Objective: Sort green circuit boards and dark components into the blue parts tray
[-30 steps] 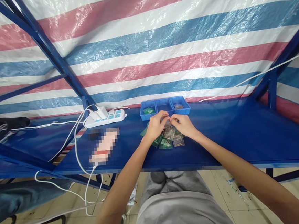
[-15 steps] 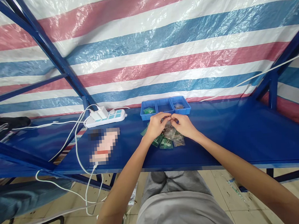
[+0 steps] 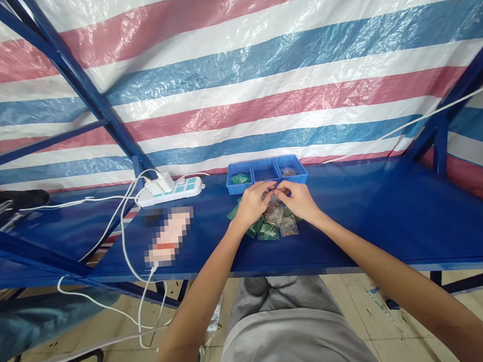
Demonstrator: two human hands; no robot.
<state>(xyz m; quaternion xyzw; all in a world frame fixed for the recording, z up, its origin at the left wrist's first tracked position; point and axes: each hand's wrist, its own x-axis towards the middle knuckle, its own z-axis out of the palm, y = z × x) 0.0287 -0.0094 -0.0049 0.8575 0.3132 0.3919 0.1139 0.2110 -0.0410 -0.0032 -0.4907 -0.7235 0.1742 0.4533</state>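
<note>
Hands close together, grip cannot be told | packets: flat, squarish, see-through, green or brown

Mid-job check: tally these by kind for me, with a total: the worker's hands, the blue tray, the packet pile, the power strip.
Hands: 2 (left hand, right hand)
Blue tray: 1
Packet pile: 1 (overlapping, so single packets can't be counted)
Power strip: 1
Total: 5

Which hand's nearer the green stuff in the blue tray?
Left. The left hand is in front of the green stuff, slightly right; the right hand is farther right, by the right end of the blue tray.
</note>
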